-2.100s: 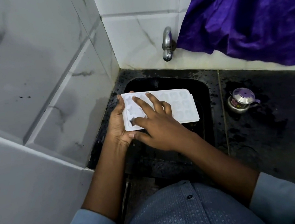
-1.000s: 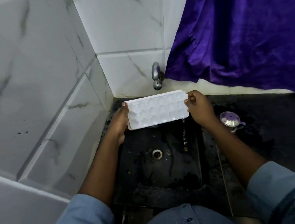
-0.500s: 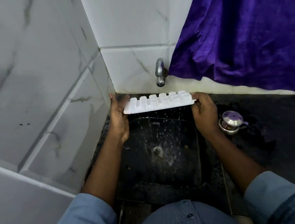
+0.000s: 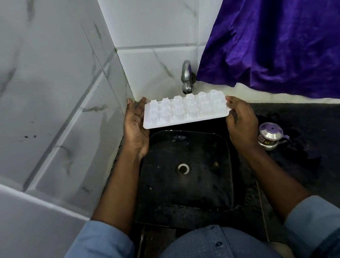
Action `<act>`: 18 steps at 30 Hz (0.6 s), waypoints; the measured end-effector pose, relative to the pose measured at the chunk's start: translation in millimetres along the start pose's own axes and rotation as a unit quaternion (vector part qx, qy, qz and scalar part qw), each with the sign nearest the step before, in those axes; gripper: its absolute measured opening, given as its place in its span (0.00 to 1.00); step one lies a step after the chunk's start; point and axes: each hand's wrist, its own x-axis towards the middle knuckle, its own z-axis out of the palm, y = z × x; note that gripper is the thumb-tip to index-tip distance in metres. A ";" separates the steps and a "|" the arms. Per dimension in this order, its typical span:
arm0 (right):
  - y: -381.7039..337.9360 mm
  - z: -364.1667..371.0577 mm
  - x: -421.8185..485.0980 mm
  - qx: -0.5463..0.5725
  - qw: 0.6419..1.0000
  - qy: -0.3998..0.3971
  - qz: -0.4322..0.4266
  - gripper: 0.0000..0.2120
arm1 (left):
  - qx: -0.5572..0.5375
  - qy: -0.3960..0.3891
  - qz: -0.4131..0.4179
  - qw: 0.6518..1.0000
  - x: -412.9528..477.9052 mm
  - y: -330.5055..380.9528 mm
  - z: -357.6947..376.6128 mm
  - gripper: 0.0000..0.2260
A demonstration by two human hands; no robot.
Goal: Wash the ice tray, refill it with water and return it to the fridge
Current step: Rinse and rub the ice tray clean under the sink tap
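Note:
A white plastic ice tray (image 4: 185, 110) is held upside down, its moulded cups pointing up, above the far rim of a black sink (image 4: 221, 143). My left hand (image 4: 135, 127) grips its left short edge, and my right hand (image 4: 239, 117) grips its right short edge. The tray sits level, just below the spout of a metal tap (image 4: 186, 77) on the tiled back wall. No water runs from the tap. The sink's drain (image 4: 183, 168) shows below the tray.
A small steel pot with a purple lid (image 4: 271, 135) stands on the wet black counter (image 4: 319, 140) right of the sink. White marbled tile walls (image 4: 39, 92) close in on the left and back. A purple cloth (image 4: 281, 25) hangs at the upper right.
My right hand left the tray's face and took its right edge. Both hands lifted the tray, turned it upside down over the sink, and water dripped out; the dripping has stopped.

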 end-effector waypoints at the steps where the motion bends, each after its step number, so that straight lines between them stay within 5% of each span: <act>1: -0.6 -1.4 0.9 0.001 1.000 0.000 -0.003 0.14 | -0.003 0.002 0.007 1.000 0.6 -0.8 -0.4 0.32; 6: -0.6 -6.0 8.9 -0.047 0.995 -0.077 -0.033 0.09 | 0.003 0.032 0.013 0.999 1.5 1.3 -0.7 0.29; 14: 6.8 -3.4 4.9 -0.087 0.991 -0.088 -0.058 0.14 | 0.024 0.029 -0.016 0.999 5.5 -8.8 -9.5 0.40; 18: 5.6 -3.0 1.9 -0.075 0.990 -0.112 -0.038 0.12 | 0.047 0.044 0.000 0.998 10.4 -8.9 -13.5 0.35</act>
